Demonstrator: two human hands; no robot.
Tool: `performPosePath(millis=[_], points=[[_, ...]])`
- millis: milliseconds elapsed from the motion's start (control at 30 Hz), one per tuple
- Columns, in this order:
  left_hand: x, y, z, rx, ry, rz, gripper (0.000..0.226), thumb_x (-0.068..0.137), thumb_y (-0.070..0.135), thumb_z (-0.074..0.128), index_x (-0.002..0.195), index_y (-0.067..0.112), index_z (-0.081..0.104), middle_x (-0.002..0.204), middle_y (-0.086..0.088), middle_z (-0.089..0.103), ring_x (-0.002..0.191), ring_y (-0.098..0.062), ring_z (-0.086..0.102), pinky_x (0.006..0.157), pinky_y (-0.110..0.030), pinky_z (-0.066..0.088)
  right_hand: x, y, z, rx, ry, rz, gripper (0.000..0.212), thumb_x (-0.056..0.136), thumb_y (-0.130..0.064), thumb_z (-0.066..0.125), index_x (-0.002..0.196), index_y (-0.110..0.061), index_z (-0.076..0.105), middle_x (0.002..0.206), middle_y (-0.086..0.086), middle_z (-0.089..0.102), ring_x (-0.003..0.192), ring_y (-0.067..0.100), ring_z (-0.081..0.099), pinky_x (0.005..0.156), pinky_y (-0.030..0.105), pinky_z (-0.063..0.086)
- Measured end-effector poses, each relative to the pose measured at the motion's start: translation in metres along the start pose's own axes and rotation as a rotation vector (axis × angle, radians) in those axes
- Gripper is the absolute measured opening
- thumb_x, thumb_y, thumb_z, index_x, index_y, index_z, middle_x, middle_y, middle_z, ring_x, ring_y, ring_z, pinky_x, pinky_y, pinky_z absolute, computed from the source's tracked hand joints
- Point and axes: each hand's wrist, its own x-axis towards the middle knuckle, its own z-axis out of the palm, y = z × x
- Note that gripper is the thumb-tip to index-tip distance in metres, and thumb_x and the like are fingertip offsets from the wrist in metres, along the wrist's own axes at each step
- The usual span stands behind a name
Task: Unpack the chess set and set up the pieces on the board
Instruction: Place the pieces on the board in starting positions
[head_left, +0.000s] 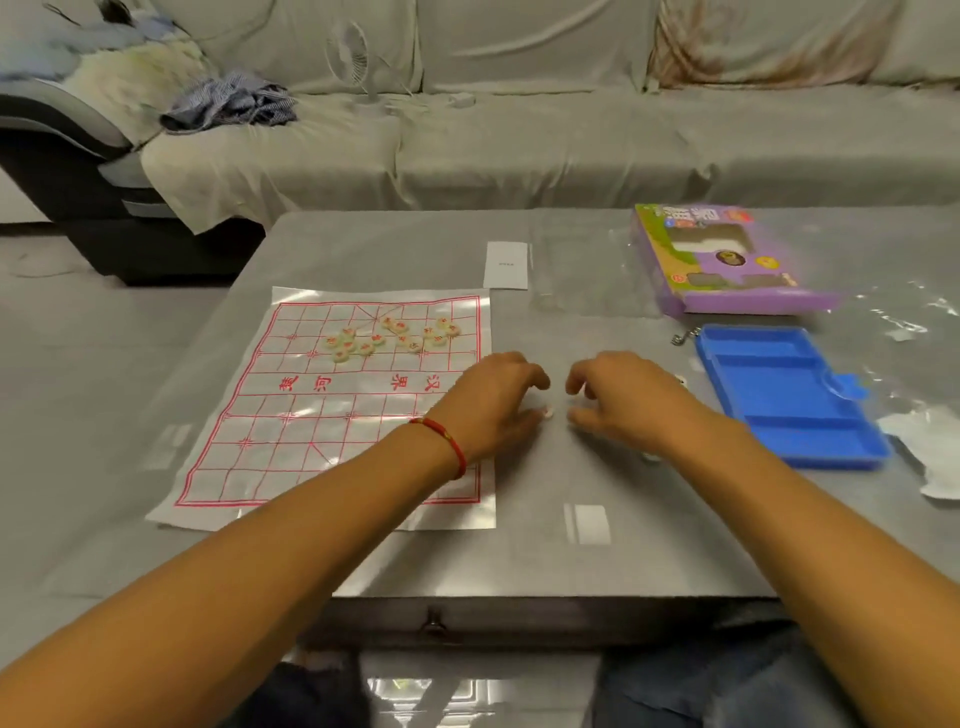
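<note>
Small pale chess pieces (387, 335) marked in red lie heaped on the far half of the thin board sheet (291, 415), spread flat on the grey bench (519, 545); by their look they are light, hard discs, likely to skid on the glossy sheet and best pinched by the rim. Just off the board's right edge, the left hand (491, 402) and right hand (621, 402) curl toward each other, a small white piece (547, 413) at the left fingertips; whether either hand truly pinches anything cannot be told through the blur. An emptied blue tray (789, 395), a purple box (722, 260) and clear wrapping (587, 270) lie beyond.
</note>
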Motion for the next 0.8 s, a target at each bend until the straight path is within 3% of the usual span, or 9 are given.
performPosePath(millis=[67, 233, 400, 500, 600, 800], points=[[0.007, 0.009, 0.01, 0.01, -0.032, -0.029, 0.039, 0.092, 0.028, 0.063, 0.129, 0.019, 0.058, 0.125, -0.005, 0.058, 0.111, -0.023, 0.056, 0.101, -0.032, 0.044, -0.009, 0.002, 0.011, 0.038, 0.028, -0.009, 0.034, 0.085, -0.042, 0.068, 0.115, -0.028, 0.062, 0.108, 0.001, 0.059, 0.097, 0.023, 0.06, 0.086, 0.038, 0.052], [0.008, 0.009, 0.016, 0.024, -0.039, -0.023, 0.024, 0.092, 0.021, 0.063, 0.114, 0.016, 0.07, 0.108, -0.007, 0.064, 0.096, -0.023, 0.061, 0.091, -0.028, 0.051, -0.012, 0.0, 0.025, 0.117, 0.085, -0.071, 0.016, 0.087, -0.029, 0.067, 0.101, -0.021, 0.067, 0.1, 0.003, 0.06, 0.092, 0.024, 0.06, 0.08, 0.036, 0.05], [-0.003, -0.005, 0.005, -0.043, 0.104, -0.044, 0.023, 0.091, 0.015, 0.062, 0.114, 0.015, 0.067, 0.107, -0.004, 0.066, 0.095, -0.018, 0.061, 0.091, -0.025, 0.05, 0.002, -0.016, 0.02, 0.196, 0.185, -0.112, 0.016, 0.089, -0.022, 0.065, 0.105, -0.021, 0.068, 0.1, 0.0, 0.058, 0.092, 0.019, 0.057, 0.077, 0.028, 0.043], [-0.01, -0.039, -0.011, -0.043, 0.26, -0.156, 0.017, 0.09, 0.013, 0.063, 0.107, 0.015, 0.066, 0.103, -0.002, 0.066, 0.089, -0.013, 0.06, 0.084, -0.019, 0.048, 0.027, -0.039, 0.013, 0.296, 0.213, -0.176, 0.018, 0.091, -0.018, 0.066, 0.109, -0.021, 0.068, 0.103, -0.002, 0.056, 0.09, 0.013, 0.054, 0.079, 0.022, 0.043], [-0.016, -0.081, -0.028, -0.045, 0.365, -0.323, 0.016, 0.087, 0.014, 0.068, 0.103, 0.015, 0.068, 0.105, -0.003, 0.067, 0.085, -0.012, 0.058, 0.083, -0.022, 0.05, 0.059, -0.067, 0.01, 0.387, 0.22, -0.202, 0.022, 0.089, -0.014, 0.07, 0.112, -0.017, 0.068, 0.11, 0.001, 0.062, 0.092, 0.011, 0.056, 0.088, 0.023, 0.049], [-0.014, -0.119, -0.036, 0.022, 0.322, -0.443, 0.019, 0.088, 0.008, 0.066, 0.106, 0.01, 0.068, 0.111, -0.009, 0.067, 0.1, -0.024, 0.063, 0.091, -0.032, 0.052, 0.107, -0.109, 0.029, 0.365, 0.169, -0.182, 0.023, 0.09, -0.015, 0.071, 0.113, -0.015, 0.066, 0.12, 0.005, 0.063, 0.104, 0.021, 0.061, 0.094, 0.03, 0.051]])
